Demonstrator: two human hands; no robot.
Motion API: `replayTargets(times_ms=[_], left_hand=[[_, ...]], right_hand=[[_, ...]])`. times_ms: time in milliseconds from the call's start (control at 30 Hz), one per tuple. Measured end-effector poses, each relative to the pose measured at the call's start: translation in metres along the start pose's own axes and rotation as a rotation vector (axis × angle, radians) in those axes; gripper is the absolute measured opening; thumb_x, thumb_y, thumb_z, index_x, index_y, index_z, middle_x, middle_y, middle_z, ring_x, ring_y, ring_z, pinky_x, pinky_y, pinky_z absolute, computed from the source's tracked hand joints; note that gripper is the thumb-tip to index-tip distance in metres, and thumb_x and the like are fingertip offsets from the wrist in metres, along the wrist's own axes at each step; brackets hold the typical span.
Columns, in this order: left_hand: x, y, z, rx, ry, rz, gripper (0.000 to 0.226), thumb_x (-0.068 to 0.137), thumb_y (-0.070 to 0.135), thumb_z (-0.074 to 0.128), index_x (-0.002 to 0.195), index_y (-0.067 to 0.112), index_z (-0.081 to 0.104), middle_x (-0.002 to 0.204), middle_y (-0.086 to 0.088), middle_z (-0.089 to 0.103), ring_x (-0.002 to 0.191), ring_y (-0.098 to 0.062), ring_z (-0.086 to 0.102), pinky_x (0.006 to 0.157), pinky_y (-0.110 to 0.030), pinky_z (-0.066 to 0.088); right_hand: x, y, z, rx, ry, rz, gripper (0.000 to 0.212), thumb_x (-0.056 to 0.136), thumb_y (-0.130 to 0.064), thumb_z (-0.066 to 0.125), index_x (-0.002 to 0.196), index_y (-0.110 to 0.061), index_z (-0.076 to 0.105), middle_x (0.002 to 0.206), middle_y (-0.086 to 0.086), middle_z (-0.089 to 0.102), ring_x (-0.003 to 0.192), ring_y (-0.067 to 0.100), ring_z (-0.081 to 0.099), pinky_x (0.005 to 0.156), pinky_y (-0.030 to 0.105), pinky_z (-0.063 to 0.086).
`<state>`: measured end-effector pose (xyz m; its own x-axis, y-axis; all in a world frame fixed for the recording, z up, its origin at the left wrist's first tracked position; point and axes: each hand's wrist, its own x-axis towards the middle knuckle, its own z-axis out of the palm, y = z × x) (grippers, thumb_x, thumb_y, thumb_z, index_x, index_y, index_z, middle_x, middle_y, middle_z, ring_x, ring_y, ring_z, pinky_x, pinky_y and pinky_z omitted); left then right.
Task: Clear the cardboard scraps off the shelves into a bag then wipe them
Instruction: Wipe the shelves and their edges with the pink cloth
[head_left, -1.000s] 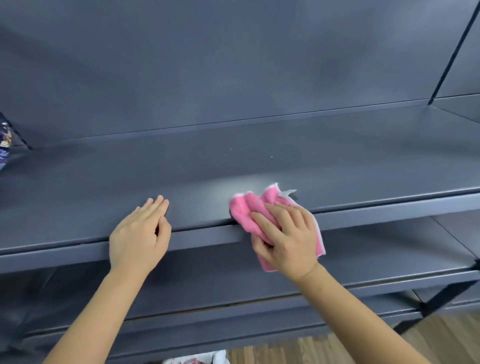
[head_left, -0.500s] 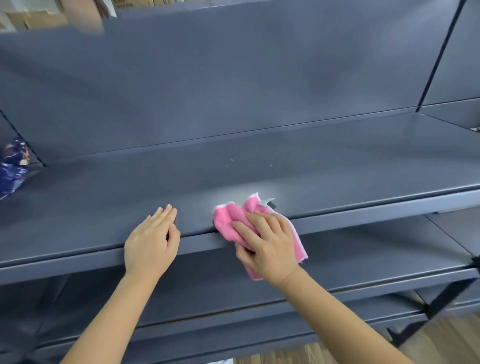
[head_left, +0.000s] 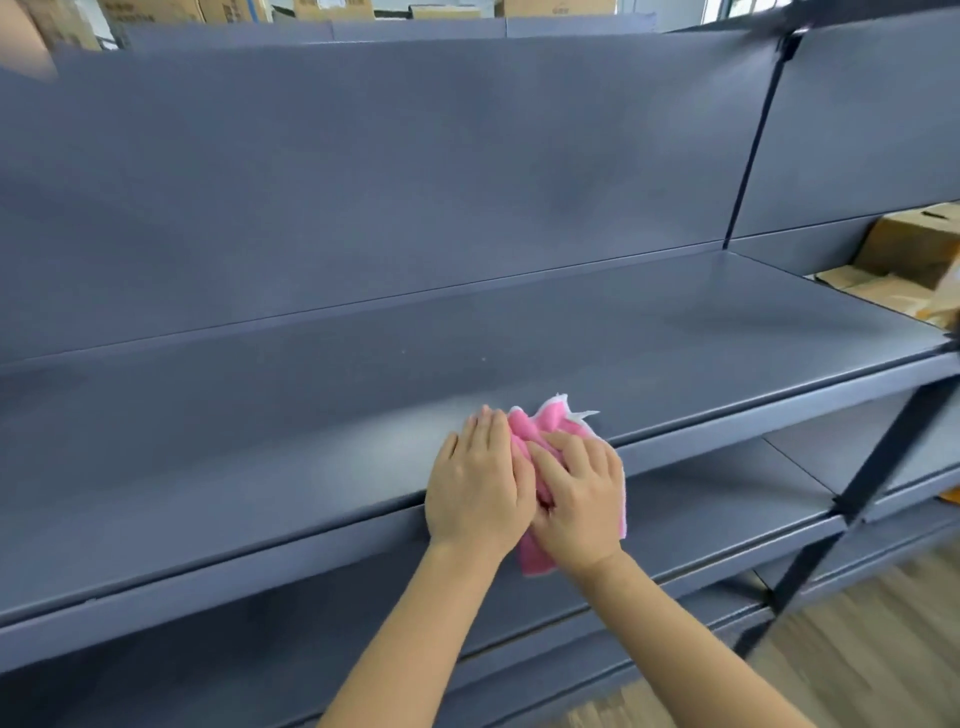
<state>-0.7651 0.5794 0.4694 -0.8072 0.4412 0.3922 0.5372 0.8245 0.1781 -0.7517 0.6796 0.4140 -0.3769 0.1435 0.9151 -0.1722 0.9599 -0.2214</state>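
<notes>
my right hand (head_left: 576, 499) grips the pink cloth (head_left: 540, 431) under curled fingers at the front lip of the grey shelf (head_left: 260, 441); my left hand (head_left: 478, 483) lies flat, fingers straight, touching the cloth's left side; cardboard scraps (head_left: 904, 260) sit well to the right of both hands

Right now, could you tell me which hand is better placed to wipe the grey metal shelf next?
Right hand: it holds the crumpled pink cloth on the grey metal shelf; the left hand lies flat beside it, holding nothing.

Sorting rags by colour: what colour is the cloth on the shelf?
The cloth is pink with a white edge; the head view shows it.
</notes>
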Motion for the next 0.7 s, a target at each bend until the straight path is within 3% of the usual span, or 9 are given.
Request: replayTargets(times_ms=[100,200,267,400,533,700], left_hand=[[-0.003,-0.002,0.012,0.027,0.005,0.017,0.050,0.078,0.026,0.035,0.097,0.004,0.075,0.098,-0.010,0.076,0.090,-0.022,0.074,0.073,-0.033,0.059],[-0.001,-0.002,0.017,0.040,0.008,0.006,0.049,0.079,0.026,0.035,0.093,0.003,0.076,0.097,-0.011,0.076,0.091,-0.024,0.074,0.076,-0.034,0.058],[-0.001,-0.002,0.018,0.038,0.009,0.008,0.047,0.080,0.025,0.035,0.090,0.004,0.076,0.097,-0.012,0.076,0.091,-0.024,0.073,0.077,-0.035,0.058],[0.001,-0.003,0.018,0.032,0.023,0.003,0.046,0.078,0.024,0.036,0.089,0.003,0.076,0.097,-0.013,0.076,0.091,-0.025,0.073,0.077,-0.035,0.058],[0.000,-0.001,0.016,0.035,0.014,-0.013,0.047,0.077,0.024,0.035,0.089,0.003,0.076,0.096,-0.013,0.076,0.090,-0.025,0.074,0.074,-0.036,0.059],[0.000,0.001,0.016,0.065,0.067,-0.049,0.045,0.078,0.021,0.035,0.087,0.003,0.076,0.095,-0.012,0.076,0.088,-0.025,0.074,0.074,-0.038,0.059]], right_hand=[[0.005,0.038,-0.013,-0.022,-0.049,-0.130,0.018,0.081,-0.028,0.053,0.095,-0.023,0.063,0.078,0.006,0.068,0.078,0.021,0.048,0.074,0.030,0.037],[0.010,0.077,-0.026,-0.106,-0.032,0.014,0.021,0.078,-0.026,0.049,0.096,-0.024,0.060,0.080,0.012,0.067,0.085,0.023,0.048,0.076,0.033,0.034],[0.010,0.086,-0.028,-0.139,-0.011,0.109,0.025,0.080,-0.024,0.048,0.091,-0.017,0.069,0.081,0.015,0.066,0.089,0.025,0.048,0.078,0.035,0.033],[0.008,0.057,-0.014,-0.164,0.046,0.220,0.031,0.081,-0.025,0.047,0.078,-0.009,0.074,0.078,0.013,0.065,0.098,0.028,0.048,0.083,0.034,0.033],[0.002,0.029,-0.008,-0.097,0.018,0.097,0.027,0.077,-0.025,0.051,0.077,-0.013,0.075,0.076,0.007,0.065,0.085,0.023,0.048,0.082,0.030,0.034],[0.010,0.076,-0.021,-0.036,-0.037,-0.177,0.027,0.083,-0.029,0.049,0.087,-0.016,0.073,0.078,0.007,0.068,0.078,0.023,0.048,0.075,0.030,0.038]])
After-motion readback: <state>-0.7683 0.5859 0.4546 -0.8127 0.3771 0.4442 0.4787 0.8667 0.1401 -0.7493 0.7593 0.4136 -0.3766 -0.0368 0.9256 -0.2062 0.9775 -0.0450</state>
